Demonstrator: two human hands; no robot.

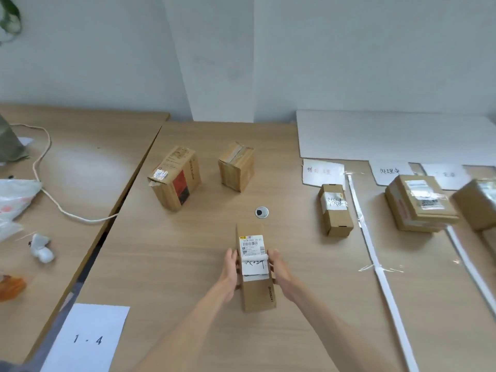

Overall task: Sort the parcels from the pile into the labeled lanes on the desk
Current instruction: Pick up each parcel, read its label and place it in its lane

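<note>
A pale wooden desk [188, 264] is filling the view, butting against a second desk [80, 162] on the left, with a plain whitish wall [349, 49] rising behind. White tape strips [381, 277] are dividing the right side into lanes, each headed by a handwritten paper label [323, 172]. Near the front edge a white sheet [88, 336] is reading "1 - 4". A small round metal grommet [261, 212] is sitting mid-desk.

The left hand [230, 272] and right hand [280, 272] are gripping a long brown cardboard box [255, 267] from either side at desk centre, fingers curled on its edges; a white shipping sticker is covering its top. Two squarish cardboard boxes [175, 178] [236, 165] are standing farther back, apart. Flatter taped parcels [335, 209] [418, 206] are lying in the lanes.
</note>
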